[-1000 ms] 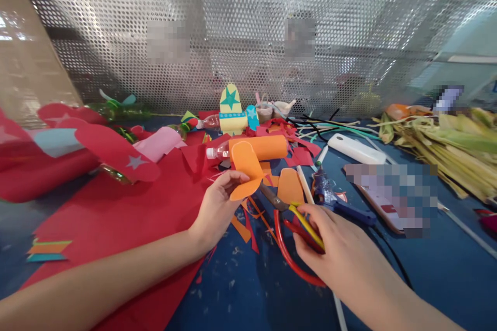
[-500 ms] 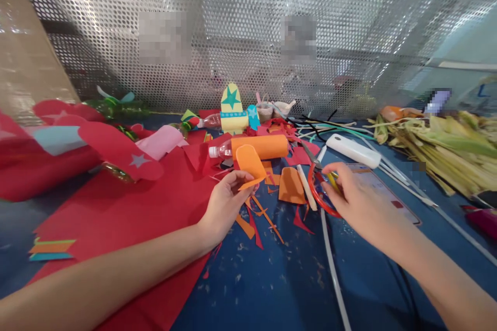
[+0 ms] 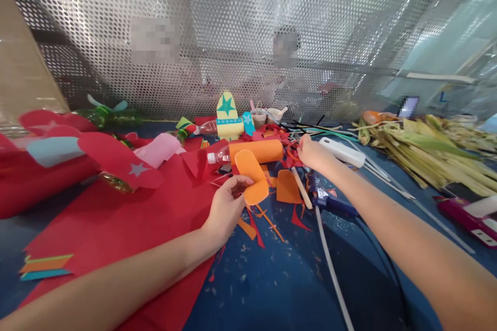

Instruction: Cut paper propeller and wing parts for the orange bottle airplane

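Observation:
My left hand [image 3: 229,207] pinches a curved orange foam or paper cutout [image 3: 252,178] with rounded ends. Right behind the cutout lies a plastic bottle wrapped in orange [image 3: 260,151], its white cap to the left. My right hand [image 3: 312,152] reaches past the bottle's right end, fingers curled on the scissors [image 3: 294,158]. Only part of the scissors' red handle shows; the blades are lost among red scraps. A second orange piece [image 3: 288,187] and a whitish stick [image 3: 302,189] lie between my hands. Under my right forearm rests a blue glue gun [image 3: 330,201].
Red sheets [image 3: 155,227] and red star-decorated shapes [image 3: 120,160] cover the left. A yellow bottle plane [image 3: 230,124] stands behind, before a perforated metal panel [image 3: 233,36]. A white power strip [image 3: 341,151], dried husks [image 3: 411,145] and a purple object [image 3: 466,220] are on the right.
My right hand has carried the scissors away from the orange cutout, first right, then back to the red scraps. My left hand keeps the cutout, now turned flatter toward me.

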Demonstrator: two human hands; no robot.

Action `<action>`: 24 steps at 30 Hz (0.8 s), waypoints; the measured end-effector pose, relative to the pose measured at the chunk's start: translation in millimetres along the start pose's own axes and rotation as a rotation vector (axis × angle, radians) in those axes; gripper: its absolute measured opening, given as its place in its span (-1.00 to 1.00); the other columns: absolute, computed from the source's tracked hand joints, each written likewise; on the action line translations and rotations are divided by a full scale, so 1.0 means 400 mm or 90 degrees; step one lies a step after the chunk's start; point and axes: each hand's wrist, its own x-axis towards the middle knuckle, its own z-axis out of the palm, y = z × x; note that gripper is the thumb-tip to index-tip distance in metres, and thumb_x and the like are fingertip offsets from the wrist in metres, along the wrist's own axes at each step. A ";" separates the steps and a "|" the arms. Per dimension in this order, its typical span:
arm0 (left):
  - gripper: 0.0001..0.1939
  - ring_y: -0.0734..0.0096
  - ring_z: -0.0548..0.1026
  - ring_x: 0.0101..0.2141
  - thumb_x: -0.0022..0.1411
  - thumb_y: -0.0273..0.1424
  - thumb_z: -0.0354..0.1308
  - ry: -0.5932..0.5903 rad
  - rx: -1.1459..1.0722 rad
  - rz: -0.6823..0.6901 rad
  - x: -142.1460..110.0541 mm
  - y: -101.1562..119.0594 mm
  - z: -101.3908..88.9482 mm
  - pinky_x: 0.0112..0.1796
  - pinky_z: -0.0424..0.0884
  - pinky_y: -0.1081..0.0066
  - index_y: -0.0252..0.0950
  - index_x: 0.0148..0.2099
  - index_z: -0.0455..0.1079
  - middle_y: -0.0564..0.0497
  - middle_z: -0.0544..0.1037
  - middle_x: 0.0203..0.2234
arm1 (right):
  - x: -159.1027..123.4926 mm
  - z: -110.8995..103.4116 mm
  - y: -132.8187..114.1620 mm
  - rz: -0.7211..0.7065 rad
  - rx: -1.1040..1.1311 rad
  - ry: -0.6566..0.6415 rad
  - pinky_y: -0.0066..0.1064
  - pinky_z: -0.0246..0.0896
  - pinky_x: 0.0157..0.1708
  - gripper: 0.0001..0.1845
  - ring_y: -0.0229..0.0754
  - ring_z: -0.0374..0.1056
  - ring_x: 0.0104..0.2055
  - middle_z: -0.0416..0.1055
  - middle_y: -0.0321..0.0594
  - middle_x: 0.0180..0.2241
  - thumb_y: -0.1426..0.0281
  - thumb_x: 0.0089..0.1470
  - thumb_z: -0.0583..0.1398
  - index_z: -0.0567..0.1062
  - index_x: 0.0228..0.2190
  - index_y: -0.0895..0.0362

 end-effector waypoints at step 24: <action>-0.81 0.40 0.51 -0.40 -0.03 -0.36 0.28 0.006 0.018 0.015 0.004 0.000 0.002 -0.30 0.46 0.41 -0.31 -0.30 0.50 0.03 0.58 -0.45 | -0.084 -0.017 0.009 -0.414 0.147 -0.080 -0.24 0.21 -0.09 -0.88 -0.04 0.36 -0.13 0.46 -0.14 -0.30 0.61 -0.01 0.24 0.52 -0.44 0.17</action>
